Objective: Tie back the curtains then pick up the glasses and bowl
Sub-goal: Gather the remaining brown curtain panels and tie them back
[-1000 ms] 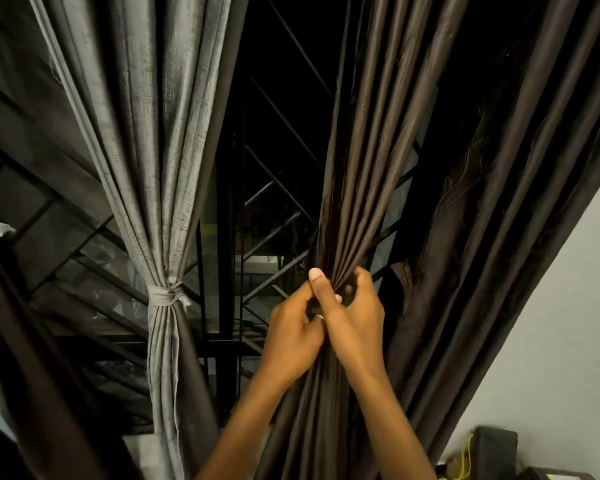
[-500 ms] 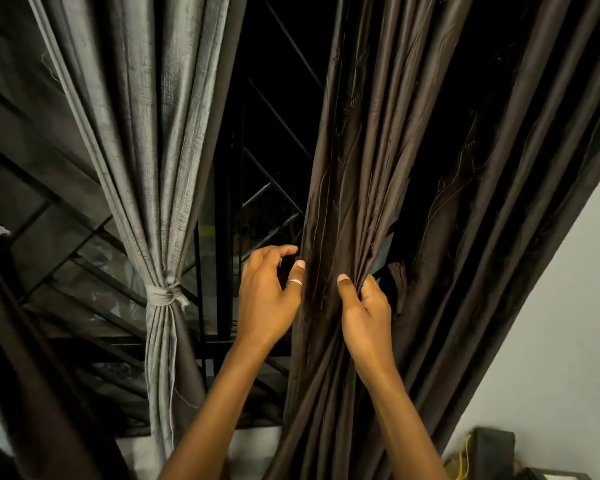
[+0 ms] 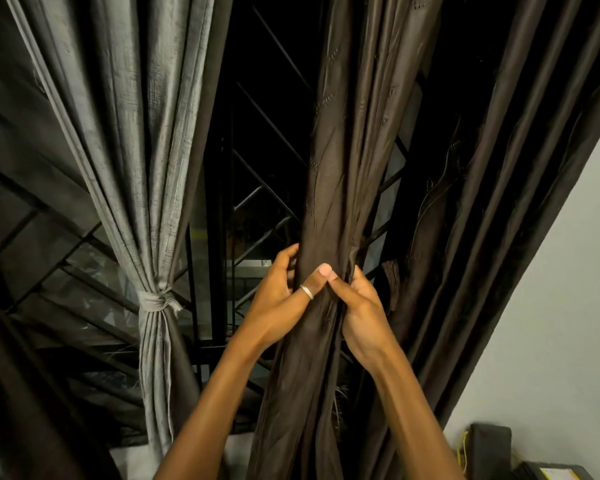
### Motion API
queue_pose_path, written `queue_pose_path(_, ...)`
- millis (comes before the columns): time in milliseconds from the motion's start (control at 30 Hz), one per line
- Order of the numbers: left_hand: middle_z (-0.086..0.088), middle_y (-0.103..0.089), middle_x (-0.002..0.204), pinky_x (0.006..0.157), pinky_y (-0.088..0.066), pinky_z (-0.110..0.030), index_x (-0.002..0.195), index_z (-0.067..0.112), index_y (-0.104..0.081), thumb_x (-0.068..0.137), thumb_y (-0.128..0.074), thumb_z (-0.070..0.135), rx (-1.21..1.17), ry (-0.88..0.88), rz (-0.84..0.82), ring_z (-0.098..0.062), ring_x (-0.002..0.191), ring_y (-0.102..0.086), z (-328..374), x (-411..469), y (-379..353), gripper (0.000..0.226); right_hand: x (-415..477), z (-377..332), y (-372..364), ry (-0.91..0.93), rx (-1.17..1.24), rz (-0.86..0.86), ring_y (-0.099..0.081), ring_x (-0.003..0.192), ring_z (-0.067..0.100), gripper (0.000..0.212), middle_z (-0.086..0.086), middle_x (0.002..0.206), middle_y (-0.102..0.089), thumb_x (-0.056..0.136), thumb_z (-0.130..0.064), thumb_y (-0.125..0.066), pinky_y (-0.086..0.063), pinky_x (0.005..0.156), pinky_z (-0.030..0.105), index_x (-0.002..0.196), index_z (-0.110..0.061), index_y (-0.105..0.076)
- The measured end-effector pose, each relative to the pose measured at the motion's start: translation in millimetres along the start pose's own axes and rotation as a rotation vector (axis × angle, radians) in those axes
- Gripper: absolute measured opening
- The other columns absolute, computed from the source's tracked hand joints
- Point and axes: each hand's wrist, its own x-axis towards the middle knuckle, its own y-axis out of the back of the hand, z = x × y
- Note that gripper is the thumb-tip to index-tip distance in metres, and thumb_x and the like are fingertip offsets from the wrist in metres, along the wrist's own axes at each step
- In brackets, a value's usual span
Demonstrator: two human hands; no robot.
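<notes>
left hand [image 3: 281,303] and right hand [image 3: 362,308] clasped dark brown pleated fabric curtain [image 3: 329,202] | seemed soft, slippery | hold looked best at the grip's gathered bunch

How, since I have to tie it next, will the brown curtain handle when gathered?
Probably floppy: the brown curtain folds into soft pleats where the left hand and right hand bunch it. Its sheen suggests it may slip. Likely to spread if released: no tie shows.
</notes>
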Motion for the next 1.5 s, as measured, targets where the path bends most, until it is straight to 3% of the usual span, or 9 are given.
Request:
queue_pose_path(133, 0.009, -0.07, 0.121, 0.094, -0.056, -0.025, 0.132, 0.028, -0.056, 0.086, -0.069, 0.047, -0.02, -0.031, -0.01, -0.001, 0.11, -0.067, 10, 2, 0, 0.051, 5, 0, -3, -0.101, 0.038, -0.07, -0.063, 0.125, 0.033, 0.036, 0.019, 0.133, -0.067, 0.106, -0.008, -0.046, -0.05, 0.108, 0.047, 0.141, -0.008, -0.055)
queue_pose_path(400, 0.009, -0.076, 0.106, 0.078, -0.055, -0.015, 0.119, 0.025, -0.067, 0.101, -0.058, 0.017, -0.078, -0.043, 0.056, -0.004, 0.101, -0.071, 20, 7, 3, 0.021, 14, 4, -18, -0.11, 0.001, 0.168, -0.075, 0.104, 0.029, 0.032, 0.018, 0.112, -0.076, 0.097, -0.01, -0.067, -0.058, 0.097, 0.047, 0.127, -0.003, -0.056)
queue_pose_path(600, 0.007, -0.076, 0.11, 0.081, -0.057, -0.02, 0.121, 0.027, -0.066, 0.103, -0.055, 0.021, -0.095, -0.037, 0.037, -0.009, 0.103, -0.072, 21, 3, 6, 0.022, 8, -3, 0, 0.124, -0.601, 0.397, -0.068, 0.091, 0.009, 0.051, -0.002, 0.103, -0.067, 0.079, -0.044, -0.085, -0.059, 0.082, 0.029, 0.117, -0.025, -0.057)
queue_pose_path(700, 0.004, -0.076, 0.111, 0.079, -0.057, -0.02, 0.124, 0.025, -0.065, 0.103, -0.054, 0.021, -0.106, -0.037, 0.039, -0.01, 0.102, -0.073, 21, 2, 8, 0.024, 6, -12, 11, 0.317, -0.839, 0.483, -0.055, 0.111, 0.007, 0.055, -0.009, 0.122, -0.053, 0.08, -0.047, -0.082, -0.049, 0.091, 0.025, 0.123, -0.028, -0.054)
queue_pose_path(933, 0.003, -0.075, 0.114, 0.084, -0.059, -0.025, 0.128, 0.024, -0.064, 0.103, -0.055, 0.021, -0.079, -0.048, -0.001, -0.012, 0.104, -0.072, 21, 3, 10, 0.026, 30, -33, 19, 0.172, -0.941, 0.168, -0.056, 0.123, 0.002, 0.046, -0.012, 0.13, -0.062, 0.096, -0.032, -0.067, -0.046, 0.108, 0.033, 0.139, -0.026, -0.052)
queue_pose_path(1133, 0.003, -0.076, 0.11, 0.081, -0.058, -0.022, 0.123, 0.024, -0.066, 0.102, -0.056, 0.021, -0.08, -0.055, -0.02, -0.012, 0.102, -0.073, 21, 3, 15, 0.023, 38, -45, 17, 0.059, -0.741, -0.048, -0.069, 0.103, 0.023, 0.024, 0.004, 0.109, -0.075, 0.102, -0.01, -0.054, -0.053, 0.091, 0.038, 0.114, -0.019, -0.072)
queue_pose_path(1300, 0.007, -0.07, 0.112, 0.095, -0.057, -0.036, 0.115, 0.03, -0.071, 0.098, -0.063, 0.027, 0.069, -0.096, 0.042, -0.012, 0.108, -0.068, 19, 8, 18, 0.019, 31, -43, 12, -0.015, -0.543, -0.168, -0.066, 0.084, -0.001, 0.027, -0.007, 0.1, -0.073, 0.098, -0.01, -0.055, -0.048, 0.067, 0.016, 0.123, -0.012, -0.067)
queue_pose_path(1400, 0.018, -0.046, 0.119, 0.103, -0.051, -0.04, 0.107, 0.032, -0.073, 0.092, -0.069, 0.04, 0.361, -0.132, 0.143, -0.011, 0.124, -0.044, 14, 17, 26, 0.018, 28, -43, 11, -0.024, -0.456, -0.203, -0.068, 0.079, -0.004, 0.031, -0.008, 0.101, -0.073, 0.101, -0.011, -0.06, -0.049, 0.062, 0.01, 0.131, -0.006, -0.062)
queue_pose_path(1500, 0.017, -0.047, 0.128, 0.103, -0.052, -0.041, 0.111, 0.032, -0.073, 0.092, -0.068, 0.039, 0.298, -0.117, 0.088, -0.013, 0.125, -0.052, 16, 18, 30, 0.021, 29, -39, 9, -0.008, -0.455, -0.197, -0.069, 0.077, -0.006, 0.037, -0.001, 0.109, -0.072, 0.097, -0.005, -0.064, -0.049, 0.062, 0.009, 0.134, -0.004, -0.059)
